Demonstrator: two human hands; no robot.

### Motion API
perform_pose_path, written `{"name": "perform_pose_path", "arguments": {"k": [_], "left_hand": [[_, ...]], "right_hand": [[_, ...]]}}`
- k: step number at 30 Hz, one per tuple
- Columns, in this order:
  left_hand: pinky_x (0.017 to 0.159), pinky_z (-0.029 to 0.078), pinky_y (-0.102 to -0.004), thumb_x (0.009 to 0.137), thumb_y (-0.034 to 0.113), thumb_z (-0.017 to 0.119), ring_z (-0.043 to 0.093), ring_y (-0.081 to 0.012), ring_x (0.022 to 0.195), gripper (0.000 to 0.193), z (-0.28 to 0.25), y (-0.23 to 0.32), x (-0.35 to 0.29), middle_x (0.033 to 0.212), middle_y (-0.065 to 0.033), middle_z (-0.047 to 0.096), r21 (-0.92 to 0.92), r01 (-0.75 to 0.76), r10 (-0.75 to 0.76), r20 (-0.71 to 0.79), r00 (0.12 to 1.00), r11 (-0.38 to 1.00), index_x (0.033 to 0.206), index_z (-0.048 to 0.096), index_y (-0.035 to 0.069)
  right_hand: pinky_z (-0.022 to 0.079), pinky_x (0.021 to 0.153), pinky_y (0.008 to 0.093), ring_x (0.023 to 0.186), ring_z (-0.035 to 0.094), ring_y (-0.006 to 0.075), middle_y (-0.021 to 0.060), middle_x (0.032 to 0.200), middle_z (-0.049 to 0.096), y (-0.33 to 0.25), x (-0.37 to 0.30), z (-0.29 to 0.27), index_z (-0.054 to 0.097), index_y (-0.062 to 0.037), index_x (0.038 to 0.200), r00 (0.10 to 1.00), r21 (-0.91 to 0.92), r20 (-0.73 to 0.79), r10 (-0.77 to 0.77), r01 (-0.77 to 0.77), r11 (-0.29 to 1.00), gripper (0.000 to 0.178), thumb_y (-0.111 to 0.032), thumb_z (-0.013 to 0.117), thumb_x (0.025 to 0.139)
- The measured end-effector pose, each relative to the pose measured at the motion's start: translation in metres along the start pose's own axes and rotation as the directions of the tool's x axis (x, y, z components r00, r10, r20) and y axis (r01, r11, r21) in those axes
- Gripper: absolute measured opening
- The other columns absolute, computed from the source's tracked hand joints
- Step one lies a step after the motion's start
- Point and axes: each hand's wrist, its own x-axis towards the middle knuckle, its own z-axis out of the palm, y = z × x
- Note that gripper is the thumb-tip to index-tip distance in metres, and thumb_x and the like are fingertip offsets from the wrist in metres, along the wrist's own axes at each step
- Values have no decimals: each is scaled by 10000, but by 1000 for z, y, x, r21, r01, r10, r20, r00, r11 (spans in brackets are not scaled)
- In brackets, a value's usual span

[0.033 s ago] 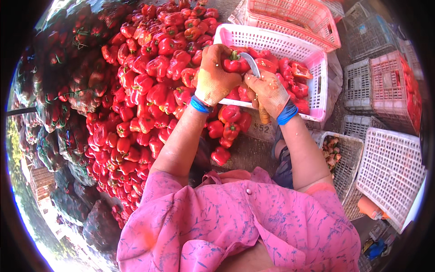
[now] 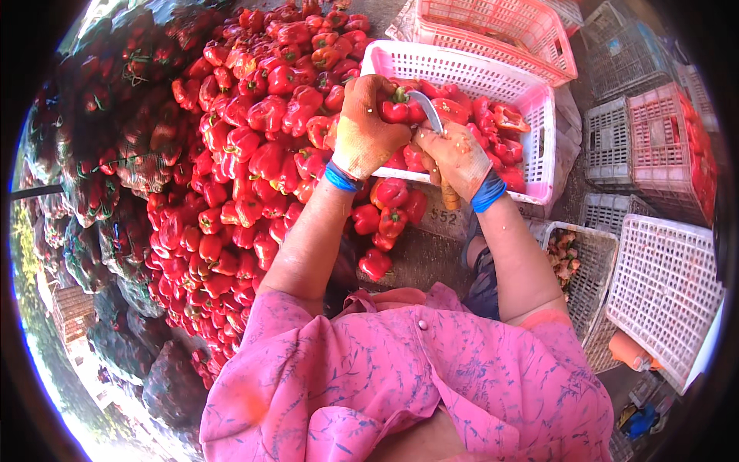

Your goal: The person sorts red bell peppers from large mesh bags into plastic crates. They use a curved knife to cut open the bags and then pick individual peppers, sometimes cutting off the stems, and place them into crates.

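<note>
Left side blocked: red pepper heap (image 2: pixel 246 154) runs right up to white crate (image 2: pixel 543 115), netted sacks (image 2: pixel 100 192) behind. Bare ground (image 2: pixel 419 258) beneath forearms passable, few loose peppers (image 2: pixel 385 219) there. Right side hemmed by stacked empty crates (image 2: pixel 666 289). Pink crate (image 2: pixel 500 31) closes far side.

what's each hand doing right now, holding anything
Left hand: closed on a red pepper.
Right hand: closed on a curved knife.
</note>
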Motion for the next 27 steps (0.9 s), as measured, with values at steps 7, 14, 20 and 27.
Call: {"name": "perform_pose_path", "arguments": {"k": [7, 14, 20, 27], "left_hand": [[799, 509, -282, 613, -50, 686, 567, -147, 864, 506, -4, 7, 17, 980, -30, 541, -687, 256, -346, 7, 938, 680, 1061, 485, 72], [894, 496, -309, 606, -58, 632, 606, -230, 972, 673, 23, -5, 6, 1089, -95, 606, -802, 517, -344, 415, 842, 299, 1260, 504, 32], [1043, 434, -401, 935, 326, 613, 579, -274, 1152, 455, 51, 1, -13, 1257, -112, 610, -809, 562, -367, 582, 726, -173, 1303, 539, 68], [1027, 462, -422, 942, 265, 619, 597, -240, 1162, 413, 52, -17, -14, 1258, -100, 636, -774, 608, -373, 625, 686, -177, 1302, 569, 69]], "right_hand": [[520, 746, 425, 807, 664, 343, 205, 855, 677, 63, -1, 2, 677, -39, 933, 955, -513, -63, -291, 219, 830, 257, -278, 582, 930], [539, 769, 369, 834, 691, 248, 122, 938, 711, 37, 19, -29, 651, -79, 1135, 727, -331, -314, -610, 519, 788, 507, -401, 803, 773], [548, 794, 424, 927, 675, 368, 177, 1013, 699, 17, 12, -31, 633, -86, 1147, 857, -639, -213, -469, 241, 730, 650, -489, 818, 672], [557, 855, 399, 1032, 656, 260, 109, 1178, 670, 25, 29, -18, 590, -69, 1252, 858, -89, -170, -484, 476, 875, 564, -272, 812, 775]]}}
